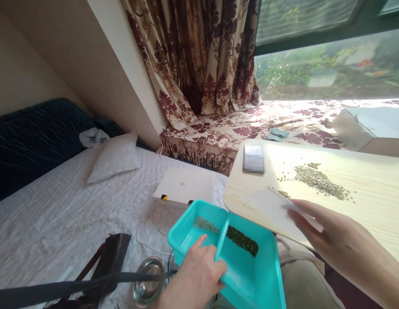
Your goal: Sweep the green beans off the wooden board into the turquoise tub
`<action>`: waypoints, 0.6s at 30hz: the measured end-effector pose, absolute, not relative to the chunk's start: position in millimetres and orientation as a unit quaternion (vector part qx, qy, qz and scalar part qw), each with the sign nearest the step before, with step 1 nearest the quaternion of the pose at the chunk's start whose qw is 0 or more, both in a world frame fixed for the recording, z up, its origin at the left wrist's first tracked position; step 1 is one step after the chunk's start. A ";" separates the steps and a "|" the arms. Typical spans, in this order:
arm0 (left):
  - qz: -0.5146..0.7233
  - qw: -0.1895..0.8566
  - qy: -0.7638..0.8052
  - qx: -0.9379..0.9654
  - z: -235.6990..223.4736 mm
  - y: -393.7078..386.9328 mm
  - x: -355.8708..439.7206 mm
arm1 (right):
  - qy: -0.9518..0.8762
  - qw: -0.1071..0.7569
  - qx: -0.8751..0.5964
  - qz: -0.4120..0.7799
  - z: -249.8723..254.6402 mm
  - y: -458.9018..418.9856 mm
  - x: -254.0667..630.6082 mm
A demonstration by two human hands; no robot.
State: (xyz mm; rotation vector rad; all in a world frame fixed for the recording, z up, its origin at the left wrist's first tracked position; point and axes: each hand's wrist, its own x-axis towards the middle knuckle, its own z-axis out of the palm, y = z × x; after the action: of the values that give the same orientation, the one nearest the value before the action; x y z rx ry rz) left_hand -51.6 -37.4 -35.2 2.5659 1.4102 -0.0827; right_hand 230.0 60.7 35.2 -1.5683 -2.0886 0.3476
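Nearest in, the left hand (pixel 199 270) is clamped on the near edge of the teal bin (pixel 260 279), by the divider, its index finger pointing over the left compartment. A thin scatter of beans lies in there, just beyond that fingertip; across the divider, in the right compartment, there's a thick dark-green band of them (pixel 242 241). Left of that hand, a metal bowl (pixel 147 294) sits on the bed (pixel 64 214). Up and to the right, the right hand (pixel 328 231) pinches the end of a white card (pixel 272 210) over the corner of the bench (pixel 379 171). A small cluster of beans (pixel 284 194) sits right by the card's far edge, and past the hand, well clear of its fingers, spreads the main loose pile (pixel 321 182). Farther off stands the patterned curtain (pixel 215 56).
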 end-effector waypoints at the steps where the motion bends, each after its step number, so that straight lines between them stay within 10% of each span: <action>1: -0.024 0.109 0.474 0.873 -38.9 -36.1 -50.6 | -0.765 0.262 -0.574 0.124 35.5 63.8 228.0; 10: 0.020 -0.016 0.459 0.888 -97.7 -56.6 -69.9 | -0.685 0.375 -0.599 0.178 46.4 78.6 222.5; 18: -0.066 0.122 0.515 0.846 -39.7 -29.7 -27.5 | -0.702 0.383 -0.573 0.182 48.0 74.0 215.5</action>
State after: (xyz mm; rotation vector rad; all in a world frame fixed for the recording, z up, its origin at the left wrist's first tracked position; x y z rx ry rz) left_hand -27.5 -29.7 -39.7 2.4674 1.5039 -0.1925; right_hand 215.5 74.0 48.0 -1.4604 -1.7899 0.4630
